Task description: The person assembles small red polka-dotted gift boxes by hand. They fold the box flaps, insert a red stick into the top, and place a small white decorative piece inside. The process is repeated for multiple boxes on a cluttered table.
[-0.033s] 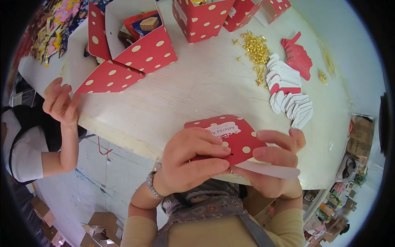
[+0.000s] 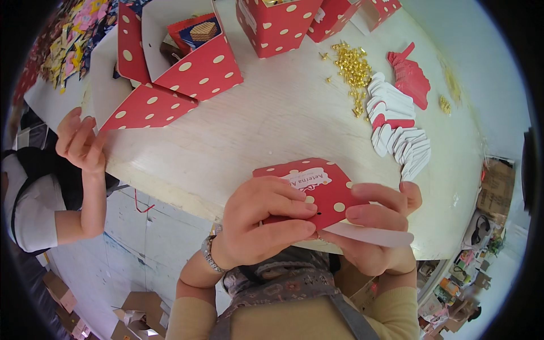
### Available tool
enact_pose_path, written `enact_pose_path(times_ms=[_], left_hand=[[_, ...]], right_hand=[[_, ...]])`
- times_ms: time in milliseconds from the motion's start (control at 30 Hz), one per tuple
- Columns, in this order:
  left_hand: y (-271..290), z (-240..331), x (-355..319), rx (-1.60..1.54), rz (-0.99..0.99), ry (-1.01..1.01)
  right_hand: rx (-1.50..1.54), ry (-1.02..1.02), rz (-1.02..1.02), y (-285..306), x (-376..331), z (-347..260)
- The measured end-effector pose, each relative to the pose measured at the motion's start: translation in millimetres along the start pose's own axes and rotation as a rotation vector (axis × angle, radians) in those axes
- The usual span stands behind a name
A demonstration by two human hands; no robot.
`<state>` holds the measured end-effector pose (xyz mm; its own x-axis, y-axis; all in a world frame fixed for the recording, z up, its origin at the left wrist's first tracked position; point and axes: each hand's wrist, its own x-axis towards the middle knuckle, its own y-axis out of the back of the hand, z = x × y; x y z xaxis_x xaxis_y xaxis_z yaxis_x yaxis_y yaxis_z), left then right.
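Observation:
A red box (image 2: 328, 199) with cream dots and a white label lies folded or tilted in front of me at the table's near edge. My left hand (image 2: 266, 218) grips its left side, thumb and fingers pressed together by a small dark hole near the lower edge. A white card strip (image 2: 374, 234) with a rounded end sticks out to the right from that edge. My right hand (image 2: 371, 256) is closed round the strip, its upper fingers bent over the box's right corner. The strip's inner end and my right thumb are mostly hidden.
Gold paper fasteners (image 2: 354, 71) lie in a heap beyond my right hand, beside white strips (image 2: 405, 144) and red card pieces (image 2: 411, 79). Open dotted boxes (image 2: 201, 73) stand at the far left, one holding a wafer packet (image 2: 198, 35). A co-worker's hand (image 2: 82, 141) is at the left edge.
My hands, the box and the strip keep nearly the same place; my right fingers shift very slightly. At the left, the co-worker's hand and the open boxes have moved a little leftward.

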<state>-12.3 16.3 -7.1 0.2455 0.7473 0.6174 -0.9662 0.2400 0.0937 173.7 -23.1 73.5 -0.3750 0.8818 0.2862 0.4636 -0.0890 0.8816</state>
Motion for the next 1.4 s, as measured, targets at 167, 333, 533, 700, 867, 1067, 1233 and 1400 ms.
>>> enact_pose_path(times_ms=[167,333,533,700,867,1067,1233,1400], left_hand=[[-1.4,-5.3,-2.3,-0.006,0.010,-0.036],[1.2,-3.6,2.7,-0.077,0.008,0.061],[4.3,-1.0,4.0,-0.065,-0.043,0.136],[-1.8,3.4,0.2,0.041,0.025,0.110],[-0.6,16.5,17.5,0.175,-0.002,0.127],[-13.7,26.2,8.4,0.123,0.113,0.221],[-9.2,34.7,6.5,0.110,0.062,0.303],[13.6,57.7,40.6,0.816,0.046,-0.229]], right_hand=[[0.057,-0.077,0.098,-10.8,-1.2,-7.2],[0.116,0.039,0.145,-15.5,-1.1,3.6],[0.441,-0.154,0.042,-18.7,7.4,13.2],[0.377,0.031,0.043,-23.3,14.6,27.1],[0.386,0.143,0.164,-33.9,15.3,32.8],[0.506,0.197,0.249,-39.1,16.5,34.2],[0.594,0.182,0.248,-42.6,16.3,38.5],[0.591,0.195,0.260,-43.6,17.1,40.4]])
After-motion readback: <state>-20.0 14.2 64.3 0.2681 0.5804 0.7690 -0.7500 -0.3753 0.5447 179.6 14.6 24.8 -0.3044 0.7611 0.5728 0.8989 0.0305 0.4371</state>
